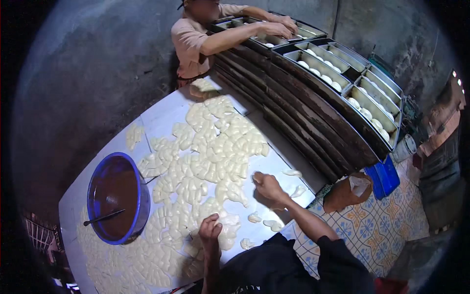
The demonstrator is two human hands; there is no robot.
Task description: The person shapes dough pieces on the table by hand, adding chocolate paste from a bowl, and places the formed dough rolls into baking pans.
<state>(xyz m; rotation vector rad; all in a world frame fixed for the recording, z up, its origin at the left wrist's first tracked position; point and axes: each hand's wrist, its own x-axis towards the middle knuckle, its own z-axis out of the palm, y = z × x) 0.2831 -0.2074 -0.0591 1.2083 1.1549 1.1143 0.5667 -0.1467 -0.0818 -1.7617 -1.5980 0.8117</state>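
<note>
Many flat, pale pieces of dough [220, 142] overlap across the white tabletop [164, 110]. My left hand [210, 229] is closed at the near edge of the spread, its curled fingers and thumb against a thin piece of dough [228, 230]. Farther right, my right hand [268, 186] hovers over or rests on the table with fingers curled in; what they hold, if anything, is hidden. Small loose dough pieces [273, 225] lie around it. At the left a blue bowl [145, 208] holds brown filling [117, 196] and a dark-handled utensil [105, 217].
Stacked dark trays [303, 117] border the table's far right side. Metal pans [345, 90] on top contain rounded dough pieces. A co-worker [188, 41] reaches into the far pans. A brown sack [340, 195] and blue crate [384, 177] stand on the patterned tile floor [377, 223].
</note>
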